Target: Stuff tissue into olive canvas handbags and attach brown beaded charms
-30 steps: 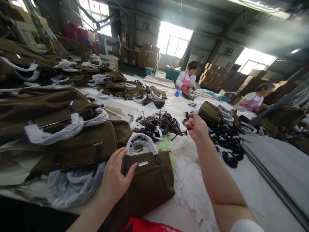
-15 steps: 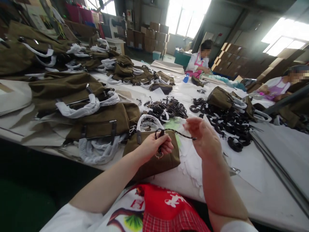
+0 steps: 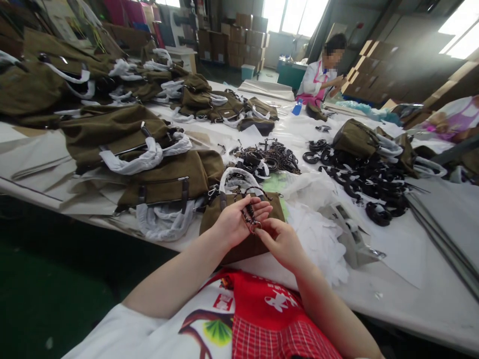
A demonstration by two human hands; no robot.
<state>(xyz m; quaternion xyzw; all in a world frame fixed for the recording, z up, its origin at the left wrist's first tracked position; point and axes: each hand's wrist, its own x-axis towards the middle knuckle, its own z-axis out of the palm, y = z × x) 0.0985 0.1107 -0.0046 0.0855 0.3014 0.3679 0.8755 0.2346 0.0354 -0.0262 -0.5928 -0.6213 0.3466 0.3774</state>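
My left hand [image 3: 236, 222] is turned palm up with its fingers half stretched, supporting a dark braided cord [image 3: 249, 212] with a metal ring [image 3: 255, 227] at its lower end. The thumb and fingertips of my right hand [image 3: 282, 242] pinch that ring beside the left palm. Part of the cord loops up past the left fingers. Directly behind and below both hands lies an olive-brown handbag [image 3: 213, 214], its upright handle [image 3: 239, 174] wrapped in white. My hands cover part of the bag's front.
More olive handbags [image 3: 160, 182] lie to the left. Beyond my hands is a heap of dark chains and straps [image 3: 277, 154]; coiled black straps [image 3: 374, 184] lie to the right. White sheets [image 3: 318, 234] and a tag-gun-like grey tool [image 3: 352, 237] are nearby. A co-worker [image 3: 318, 80] is across the table.
My right hand has come down and left from its raised position and now pinches the ring. My left hand has turned palm up and opened its fingers somewhat beneath the cord.
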